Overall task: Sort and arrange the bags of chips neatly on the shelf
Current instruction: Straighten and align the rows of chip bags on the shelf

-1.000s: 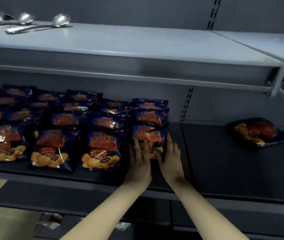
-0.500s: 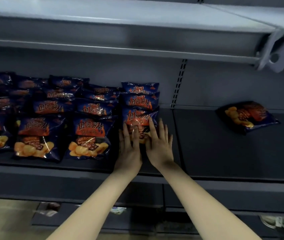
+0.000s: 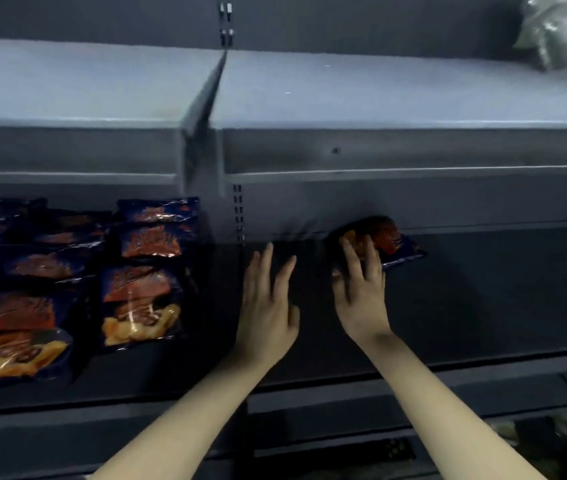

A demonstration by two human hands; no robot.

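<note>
We are counting one lone bag [image 3: 391,237] of chips lying flat on the right section of the dark shelf [image 3: 482,289], close to the back wall. In the nearest column [image 3: 147,271] on the left section we are seeing three bags, one behind another. The columns further left are blurring together, so we cannot count them.

Our right hand [image 3: 361,292] is resting with spread, fairly straight fingers on the lone bag's near left corner, not closed around it. Our left hand [image 3: 268,306] is hovering flat and wide over bare shelf between the column and the lone bag, holding nothing.

A grey upper shelf [image 3: 379,98] in two sections is hanging overhead, with a pale plastic package [image 3: 566,32] on its far right. A slotted upright [image 3: 238,213] is showing on the back wall.
</note>
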